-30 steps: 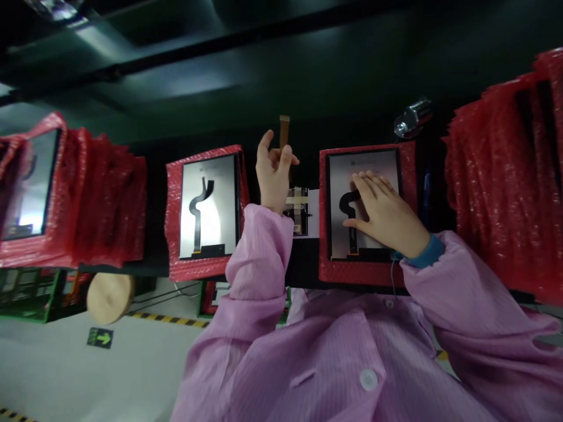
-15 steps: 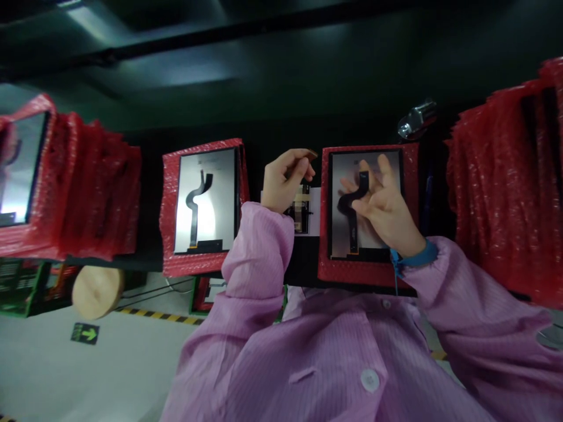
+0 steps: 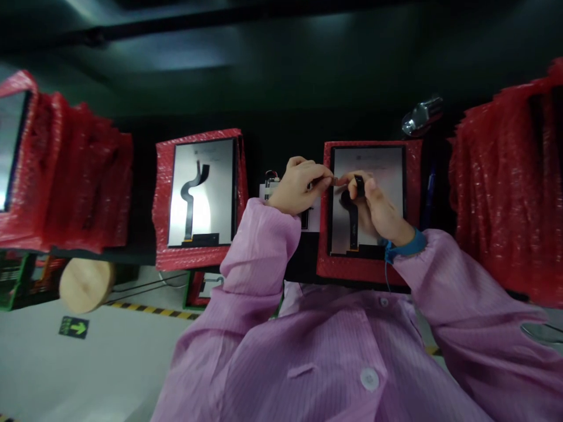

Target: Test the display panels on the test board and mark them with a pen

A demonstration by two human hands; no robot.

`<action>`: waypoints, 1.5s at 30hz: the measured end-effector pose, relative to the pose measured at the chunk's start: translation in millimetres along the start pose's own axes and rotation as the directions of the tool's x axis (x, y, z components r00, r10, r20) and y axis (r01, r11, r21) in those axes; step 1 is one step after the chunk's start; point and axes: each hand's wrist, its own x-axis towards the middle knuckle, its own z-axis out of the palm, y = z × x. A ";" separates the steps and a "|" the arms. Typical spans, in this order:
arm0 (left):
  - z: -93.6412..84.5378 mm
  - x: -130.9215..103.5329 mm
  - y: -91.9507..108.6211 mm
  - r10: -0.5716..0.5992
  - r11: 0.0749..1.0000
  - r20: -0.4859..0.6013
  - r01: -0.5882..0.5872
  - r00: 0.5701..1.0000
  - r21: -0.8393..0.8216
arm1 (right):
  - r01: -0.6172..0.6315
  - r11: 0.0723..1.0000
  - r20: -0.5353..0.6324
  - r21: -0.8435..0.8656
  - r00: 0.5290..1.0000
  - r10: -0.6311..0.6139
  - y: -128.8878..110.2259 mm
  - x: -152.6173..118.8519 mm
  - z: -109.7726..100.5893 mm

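Note:
My left hand [image 3: 303,184] is closed in a pinch on a small brown strip, its fingertips at the upper left edge of a display panel [image 3: 382,170]. Over that panel, my right hand [image 3: 382,205] has its fingers curled around the upper end of a black flex cable [image 3: 353,225], lifting it off the panel's back. The right index fingertip reaches toward the strip; whether it touches is too small to tell. Under the panel lies a red bubble-wrap sheet [image 3: 352,268]. A white piece with small electronic parts [image 3: 314,217] is partly hidden beneath my left hand.
A second panel [image 3: 222,193] with its own flex cable [image 3: 189,211] lies on red bubble wrap to the left. Stacks of red bubble-wrap bags stand at the far left [image 3: 88,181] and right [image 3: 497,193]. A shiny metal object [image 3: 422,117] and a blue pen [image 3: 430,187] are nearby.
My left hand has moved right to the panel's edge with the strip. My right fingers, spread before, have closed around the flex cable's end and raised it. The view has shifted slightly.

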 end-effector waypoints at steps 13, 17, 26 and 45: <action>0.9 -0.4 6.1 0.035 0.999 0.074 -0.037 0.997 0.021 | 0.160 0.916 0.060 -0.369 0.987 -0.148 -5.5 9.8 -7.5; 1.3 -0.4 6.0 0.035 0.999 0.085 -0.037 0.996 0.025 | 0.173 0.905 0.061 -0.388 0.985 -0.162 -6.2 10.2 -5.8; 1.7 -0.9 6.1 0.039 0.999 0.089 -0.042 0.995 0.028 | 0.145 0.894 0.071 -0.423 0.989 -0.127 -8.4 10.4 -5.4; 3.8 -0.4 3.3 0.013 1.000 0.097 -0.013 0.995 -0.004 | 0.117 0.910 0.110 -0.397 0.991 -0.079 -3.6 10.9 -5.9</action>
